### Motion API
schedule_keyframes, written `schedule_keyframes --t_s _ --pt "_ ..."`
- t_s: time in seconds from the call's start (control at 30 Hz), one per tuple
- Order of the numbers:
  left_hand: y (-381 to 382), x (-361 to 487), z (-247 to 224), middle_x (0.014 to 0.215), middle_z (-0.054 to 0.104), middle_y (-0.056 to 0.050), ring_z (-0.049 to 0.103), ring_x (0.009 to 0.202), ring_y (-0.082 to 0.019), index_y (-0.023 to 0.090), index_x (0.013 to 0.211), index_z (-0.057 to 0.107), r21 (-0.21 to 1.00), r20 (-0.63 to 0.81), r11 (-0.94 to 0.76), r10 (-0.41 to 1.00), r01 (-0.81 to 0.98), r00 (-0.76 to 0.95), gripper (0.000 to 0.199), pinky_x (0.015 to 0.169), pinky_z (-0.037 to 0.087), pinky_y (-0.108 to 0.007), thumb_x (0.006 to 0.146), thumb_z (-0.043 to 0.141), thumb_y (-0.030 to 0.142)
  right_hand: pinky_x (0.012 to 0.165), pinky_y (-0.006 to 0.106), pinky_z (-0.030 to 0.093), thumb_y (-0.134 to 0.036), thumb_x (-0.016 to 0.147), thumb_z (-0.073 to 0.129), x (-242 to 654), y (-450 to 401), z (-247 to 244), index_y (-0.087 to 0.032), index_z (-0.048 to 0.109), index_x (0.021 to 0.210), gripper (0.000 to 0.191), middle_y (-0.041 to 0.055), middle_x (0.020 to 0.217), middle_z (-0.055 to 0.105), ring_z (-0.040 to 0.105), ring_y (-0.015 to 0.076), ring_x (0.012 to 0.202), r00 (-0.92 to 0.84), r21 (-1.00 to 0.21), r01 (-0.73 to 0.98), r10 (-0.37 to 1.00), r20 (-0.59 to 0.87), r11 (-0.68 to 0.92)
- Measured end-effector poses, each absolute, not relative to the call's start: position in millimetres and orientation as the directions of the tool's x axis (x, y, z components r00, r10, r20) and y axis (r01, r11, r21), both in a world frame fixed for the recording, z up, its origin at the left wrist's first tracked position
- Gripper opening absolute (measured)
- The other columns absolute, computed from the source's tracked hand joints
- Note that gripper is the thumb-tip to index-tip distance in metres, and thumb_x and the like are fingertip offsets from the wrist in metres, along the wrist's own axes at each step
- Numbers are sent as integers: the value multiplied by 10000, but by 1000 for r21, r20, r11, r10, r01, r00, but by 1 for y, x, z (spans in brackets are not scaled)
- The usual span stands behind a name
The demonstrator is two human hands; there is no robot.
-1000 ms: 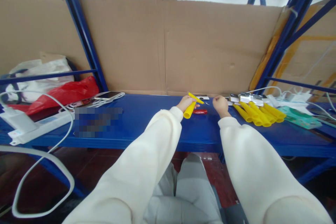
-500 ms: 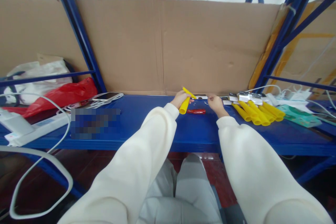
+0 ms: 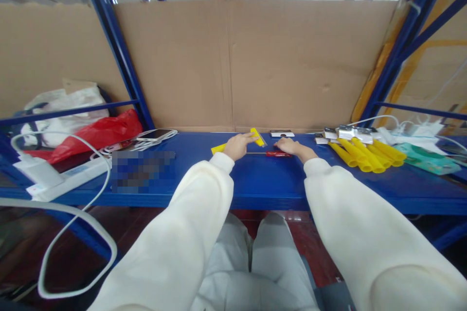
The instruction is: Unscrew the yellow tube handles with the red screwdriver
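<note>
Left hand is closed around a yellow tool, gripping it low over the blue table; the handle's end sticks out on the hand's left side, and the broad, crosswise head shows beyond the fingers to the right. Right hand is bent at the fingers, fingertips pointing down and inward just beyond a red-handled screwdriver (whether they pinch something small, I cannot tell). That screwdriver lies flat between the two sleeves, its thin shaft pointing left towards the hand with the tool.

Behind the right hand, near the foot of the cardboard panel, lies a small white-and-black piece. Farther right, well apart from the gripped tool, yellow handles lie bunched side by side, their round open ends facing the near edge, with white and silvery pieces at their far ends. Just beside them sits a green packet. At the left, a phone rests with white cables near a red bag and a white power strip.
</note>
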State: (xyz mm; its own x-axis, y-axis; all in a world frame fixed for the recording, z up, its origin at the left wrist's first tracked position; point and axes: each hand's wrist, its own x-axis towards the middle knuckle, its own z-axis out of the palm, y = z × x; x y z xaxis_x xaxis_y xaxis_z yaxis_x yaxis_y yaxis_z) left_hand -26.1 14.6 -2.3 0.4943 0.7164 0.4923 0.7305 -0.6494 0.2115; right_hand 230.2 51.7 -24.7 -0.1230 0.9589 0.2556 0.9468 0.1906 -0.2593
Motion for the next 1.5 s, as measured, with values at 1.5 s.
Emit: schedule_keyframes --t_s 1.5 --pt "6 -21 -11 1522 576 -17 632 1296 -213 302 1405 644 -14 413 -635 700 773 583 585 1107 500 -335 913 477 32 992 509 488 -514 916 589 279 31 -30 -101 704 1259 550 270 1228 685 634 362 1213 575 -359 801 783 239 -479"
